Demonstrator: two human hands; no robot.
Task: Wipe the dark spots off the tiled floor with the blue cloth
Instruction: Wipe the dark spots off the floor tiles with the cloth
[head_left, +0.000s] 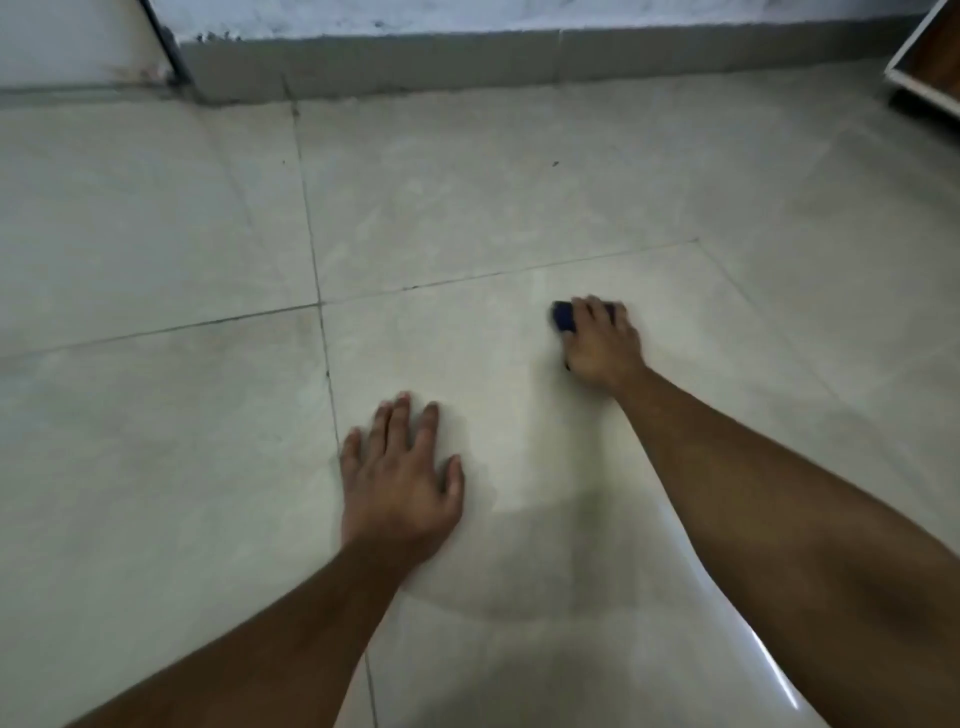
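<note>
Nearest the viewer, the left hand (402, 475) lies flat on the floor (519, 208), its fingers spread and straight, holding nothing and apparently bracing the body; it sits just right of a grout line (332, 395). Farther out and to the right, the right hand (597, 340) presses the cloth (563, 317) against the tile with curled fingers; only a small dark-blue corner of the cloth shows at the fingertips, the rest hidden under the palm. The task appears to be under way: the tile around both hands looks pale and free of marks, though blur makes this uncertain, and a bright sheen beside the right forearm may be glare or damp. Work seemingly remains farther off, where a spot (555, 163) lies on the next tile, a smaller speck (283, 162) sits near the long grout line, and dark flecks dot the cross joint. The floor is large, light grey-green glazed tile with thin dark joints. At the far edge runs a grey skirting (519, 57) below a scuffed white wall (467, 13); a dark door frame (166, 47) stands at far left, and the corner of a white-edged wooden cabinet (930, 57) at far right.
</note>
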